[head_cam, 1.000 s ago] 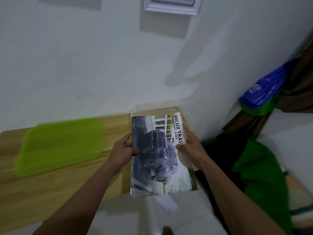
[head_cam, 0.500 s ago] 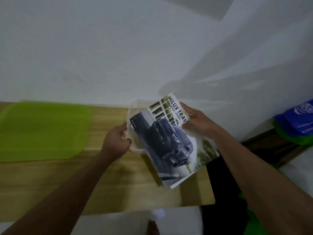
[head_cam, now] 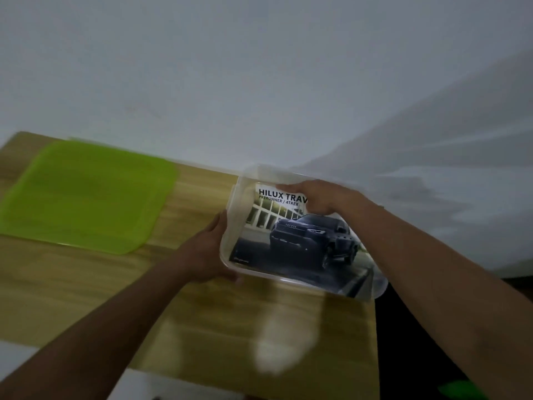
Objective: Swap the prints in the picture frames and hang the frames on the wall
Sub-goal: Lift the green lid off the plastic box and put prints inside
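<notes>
Now the car print [head_cam: 291,243] lies inside the clear container [head_cam: 234,223] on the wooden table [head_cam: 202,327]. The left hand [head_cam: 207,255] grips the container's left wall. The right hand [head_cam: 317,197] covers the print's top right corner; the blur hides whether it pinches or presses.

This looks like an ordinary room in a home. A bare white-painted wall [head_cam: 259,82] rises straight behind a light wood-grain worktop [head_cam: 86,284] pushed against it. The things over the worktop are household plastic ware: a flat lime-green tray or lid [head_cam: 86,192] and a clear plastic storage box [head_cam: 235,215]. Pale floor [head_cam: 17,359] shows below the worktop's near edge, and the light is dim and indoor.
</notes>
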Tool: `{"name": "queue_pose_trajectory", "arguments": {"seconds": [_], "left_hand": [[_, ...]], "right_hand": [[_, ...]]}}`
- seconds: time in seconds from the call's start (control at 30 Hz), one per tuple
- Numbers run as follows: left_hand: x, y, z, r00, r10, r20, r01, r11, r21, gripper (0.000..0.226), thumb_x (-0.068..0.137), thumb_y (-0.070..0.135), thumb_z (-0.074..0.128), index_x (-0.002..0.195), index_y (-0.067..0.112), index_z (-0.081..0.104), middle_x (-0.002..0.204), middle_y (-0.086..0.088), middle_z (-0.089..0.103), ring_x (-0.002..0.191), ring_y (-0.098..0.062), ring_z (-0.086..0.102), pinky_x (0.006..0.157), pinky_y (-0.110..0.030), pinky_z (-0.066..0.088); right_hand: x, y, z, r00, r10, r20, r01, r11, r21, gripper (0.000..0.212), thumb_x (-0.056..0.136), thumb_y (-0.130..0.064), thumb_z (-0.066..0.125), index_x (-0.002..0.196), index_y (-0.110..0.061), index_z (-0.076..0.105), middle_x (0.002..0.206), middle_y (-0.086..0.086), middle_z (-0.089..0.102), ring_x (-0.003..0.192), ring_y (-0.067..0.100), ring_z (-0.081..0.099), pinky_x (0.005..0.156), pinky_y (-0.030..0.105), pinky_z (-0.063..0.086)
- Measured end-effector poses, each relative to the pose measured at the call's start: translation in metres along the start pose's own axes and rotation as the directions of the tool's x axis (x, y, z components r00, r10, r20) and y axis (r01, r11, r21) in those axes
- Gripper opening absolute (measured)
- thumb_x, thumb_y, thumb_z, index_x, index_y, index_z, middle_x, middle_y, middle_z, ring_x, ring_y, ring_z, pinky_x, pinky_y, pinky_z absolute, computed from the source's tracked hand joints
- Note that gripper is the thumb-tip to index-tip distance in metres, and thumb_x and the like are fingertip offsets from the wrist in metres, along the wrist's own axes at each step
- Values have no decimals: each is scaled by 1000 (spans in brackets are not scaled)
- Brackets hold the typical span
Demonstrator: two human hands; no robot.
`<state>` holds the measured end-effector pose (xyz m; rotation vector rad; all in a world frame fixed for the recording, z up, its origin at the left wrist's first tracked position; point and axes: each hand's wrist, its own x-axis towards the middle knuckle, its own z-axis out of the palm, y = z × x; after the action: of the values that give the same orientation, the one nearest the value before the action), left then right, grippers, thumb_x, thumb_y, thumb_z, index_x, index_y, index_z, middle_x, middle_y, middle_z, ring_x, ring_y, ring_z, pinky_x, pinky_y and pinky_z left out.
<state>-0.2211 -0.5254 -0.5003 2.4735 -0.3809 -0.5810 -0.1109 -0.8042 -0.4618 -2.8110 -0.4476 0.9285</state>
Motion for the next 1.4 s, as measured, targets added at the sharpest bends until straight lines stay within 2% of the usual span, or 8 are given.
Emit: {"name": "queue_pose_trajectory", "arguments": {"seconds": [0.13, 0.3, 0.43, 0.57, 0.7, 0.93, 1.17, 1.4], "left_hand": [[1, 11, 4, 994, -105, 33, 102, 992, 71, 147, 52, 75, 75, 150, 25, -22, 160, 10, -17, 145, -21, 21, 111, -40, 36], [3, 16, 1, 991, -126, 44, 121, 987, 104, 145, 54, 69, 77, 151, 20, -19, 160, 9, -16, 146, -21, 19, 113, -36, 32], [2, 20, 1, 988, -144, 51, 138, 984, 110, 145, 55, 68, 78, 151, 20, -20, 160, 8, -16, 145, -23, 21, 113, -36, 33], [2, 19, 0, 987, -153, 55, 147, 984, 96, 147, 51, 70, 76, 151, 21, -19, 161, 9, -14, 145, -23, 22, 112, -38, 34], [2, 17, -1, 988, -147, 56, 142, 987, 75, 150, 45, 74, 74, 152, 23, -17, 161, 9, -11, 144, -24, 25, 111, -39, 36], [1, 17, -7, 989, -131, 61, 127, 990, 65, 151, 39, 81, 66, 153, 22, -14, 162, 8, -9, 146, -23, 21, 114, -41, 33], [-17, -4, -43, 985, -95, -143, 96, 995, 1, 107, 74, 66, 66, 154, 13, 17, 161, -3, 18, 146, -19, 22, 117, -35, 24], [-55, -112, -127, 946, -73, -317, 96, 994, 56, 80, 81, 54, 68, 143, 9, 44, 146, -11, 46, 136, -25, 41, 110, -33, 31]], "right_hand": [[14, 6, 19, 997, -54, -55, 49, 995, -89, 102, 85, -15, 76, 145, -64, 9, 150, 3, 44, 124, 27, 53, 102, 40, 45], [10, 11, 32, 967, -133, -219, 92, 977, -191, 102, 85, -12, 73, 156, -42, 6, 138, 11, 48, 119, 30, 52, 97, 38, 44], [-5, 14, 48, 936, -145, -321, 83, 976, -200, 69, 94, -11, 61, 154, -23, 30, 157, 14, 32, 142, 33, 34, 113, 41, 32], [-18, 15, 65, 985, -22, -168, 1, 992, -124, 62, 92, -48, 61, 145, -23, 43, 145, 9, 44, 133, 31, 43, 103, 45, 44], [-27, 17, 77, 991, -3, -132, -5, 998, -64, 79, 93, -48, 61, 157, -26, 20, 163, 8, 18, 147, 30, 22, 113, 47, 34], [-36, 2, 71, 984, 77, -158, -59, 991, 119, 74, 93, -51, 59, 154, -25, 27, 160, 6, 28, 145, 26, 31, 114, 44, 35], [-46, -64, 37, 962, 110, -249, -89, 992, 92, 55, 99, -43, 51, 146, -16, 40, 143, 9, 50, 129, 29, 49, 101, 42, 45], [-19, -193, 10, 898, 119, -423, -77, 990, 115, 51, 98, -39, 52, 143, -19, 42, 136, 6, 51, 122, 29, 53, 95, 43, 48]]}}
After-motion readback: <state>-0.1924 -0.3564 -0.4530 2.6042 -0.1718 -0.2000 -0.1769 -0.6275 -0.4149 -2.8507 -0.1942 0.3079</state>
